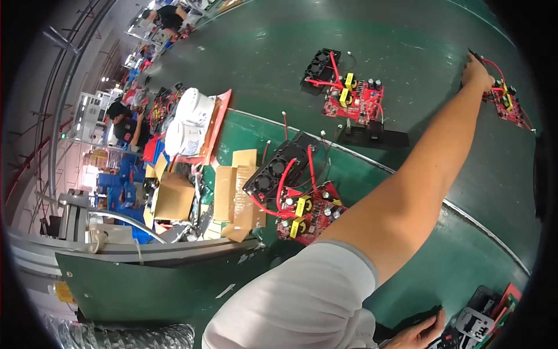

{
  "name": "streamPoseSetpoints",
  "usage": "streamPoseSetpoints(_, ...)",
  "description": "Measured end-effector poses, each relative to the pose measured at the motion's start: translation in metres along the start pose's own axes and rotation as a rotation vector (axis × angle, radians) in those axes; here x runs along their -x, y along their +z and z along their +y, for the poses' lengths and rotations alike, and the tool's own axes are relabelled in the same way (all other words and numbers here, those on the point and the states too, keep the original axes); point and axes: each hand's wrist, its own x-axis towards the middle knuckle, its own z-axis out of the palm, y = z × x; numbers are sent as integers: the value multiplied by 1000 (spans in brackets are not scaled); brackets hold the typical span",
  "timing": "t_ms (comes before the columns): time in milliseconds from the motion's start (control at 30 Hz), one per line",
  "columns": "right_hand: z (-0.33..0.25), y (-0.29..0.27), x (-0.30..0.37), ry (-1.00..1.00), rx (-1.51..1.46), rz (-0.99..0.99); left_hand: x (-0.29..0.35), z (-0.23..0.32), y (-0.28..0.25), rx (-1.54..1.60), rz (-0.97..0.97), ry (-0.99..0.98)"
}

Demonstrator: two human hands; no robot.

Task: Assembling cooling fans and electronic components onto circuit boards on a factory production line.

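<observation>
Our far hand is stretched out across the green belt and its fingers are pressed down on the edge of a red circuit board, touching a black part at its top corner; whether they pinch it or only rest on it we cannot tell. That board lies at the belt's far right edge, well apart from the other two boards. Our other hand sits low at the near edge of the belt, fingers curled over a dark piece, its hold unclear too. We judge the reach risky: the arm crosses above the white seam of the belt, and a loose hold on a corner could drag the board by its red wires or tip it. The nearest board with its black fans lies just under the elbow, so a dropped arm could knock it
</observation>
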Motion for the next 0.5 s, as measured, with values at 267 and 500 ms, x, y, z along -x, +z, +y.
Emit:
streamPoseSetpoints(267,-123,101,-42,214,-168,-109,-38,-20,-1,261,-3,-59)
streamPoseSetpoints(500,-58,297,-154,533,-290,-405,49,-94,-118,112,73,-369)
